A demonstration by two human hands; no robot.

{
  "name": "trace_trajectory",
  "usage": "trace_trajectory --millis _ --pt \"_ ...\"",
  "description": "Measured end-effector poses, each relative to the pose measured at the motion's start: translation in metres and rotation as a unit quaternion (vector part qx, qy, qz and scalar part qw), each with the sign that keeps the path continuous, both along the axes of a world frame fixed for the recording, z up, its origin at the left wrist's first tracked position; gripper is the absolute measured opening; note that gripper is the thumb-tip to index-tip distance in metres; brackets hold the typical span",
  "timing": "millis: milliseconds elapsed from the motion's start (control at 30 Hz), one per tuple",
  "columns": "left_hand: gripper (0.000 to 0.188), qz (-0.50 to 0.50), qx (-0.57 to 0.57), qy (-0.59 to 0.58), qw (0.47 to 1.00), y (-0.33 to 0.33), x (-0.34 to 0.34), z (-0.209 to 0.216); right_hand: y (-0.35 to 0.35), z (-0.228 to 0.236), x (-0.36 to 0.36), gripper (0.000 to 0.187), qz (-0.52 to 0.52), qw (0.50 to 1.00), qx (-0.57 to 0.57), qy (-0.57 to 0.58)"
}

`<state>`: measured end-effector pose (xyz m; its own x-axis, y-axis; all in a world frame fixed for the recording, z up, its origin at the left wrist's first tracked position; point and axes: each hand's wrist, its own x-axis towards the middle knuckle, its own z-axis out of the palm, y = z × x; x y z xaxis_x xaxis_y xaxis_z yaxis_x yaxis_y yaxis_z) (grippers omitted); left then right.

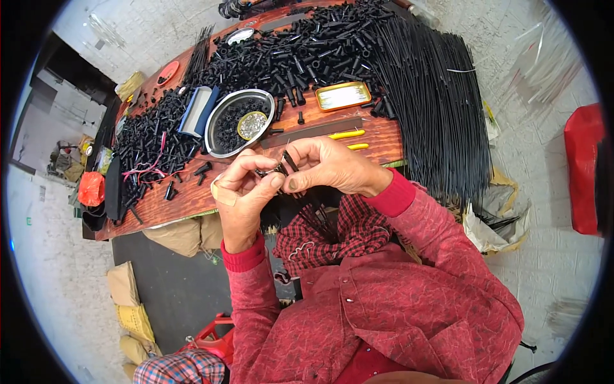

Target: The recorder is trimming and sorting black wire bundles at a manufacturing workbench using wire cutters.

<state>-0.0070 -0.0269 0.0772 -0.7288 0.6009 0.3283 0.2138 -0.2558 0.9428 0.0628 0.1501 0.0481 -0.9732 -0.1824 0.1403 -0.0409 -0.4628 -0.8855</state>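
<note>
Rod (291,162), black — aslant (top leftward)

A wooden table (387,148) bears black tubes (291,77), long black rods (441,109), a metal basin (220,153) and a tin (346,107).

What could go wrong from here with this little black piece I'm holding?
The small black piece, held between your left hand and right hand, could slip. If dropped, it might get lost among the loose black parts. Your left hand could also nudge the metal bowl, which looks close by.
</note>
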Motion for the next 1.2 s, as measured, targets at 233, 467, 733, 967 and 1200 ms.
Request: trace_trajectory --millis 233,467,733,967,1200 --pt "0.015 -0.004 -0.018 0.063 0.998 -0.001 -0.004 -0.004 0.004 0.005 0.001 0.02 0.021 0.999 0.049 0.005" --pt "0.018 -0.036 -0.002 0.062 0.997 -0.001 0.0 -0.002 0.008 0.002 0.0 0.024 0.118 0.993 -0.011 -0.016" --pt "0.015 -0.007 0.038 0.091 0.995 -0.012 0.008 -0.003 -0.019 -0.001 0.013 0.022 0.038 0.999 -0.021 0.022" --pt "0.016 0.068 0.03 0.103 0.992 -0.02 0.021 -0.002 -0.037 -0.007 0.025 0.02 -0.003 0.998 -0.064 0.01" --pt "0.018 0.061 0.009 0.078 0.995 -0.014 0.016 -0.003 -0.039 -0.013 0.024 0.023 -0.03 0.999 -0.042 0.017"
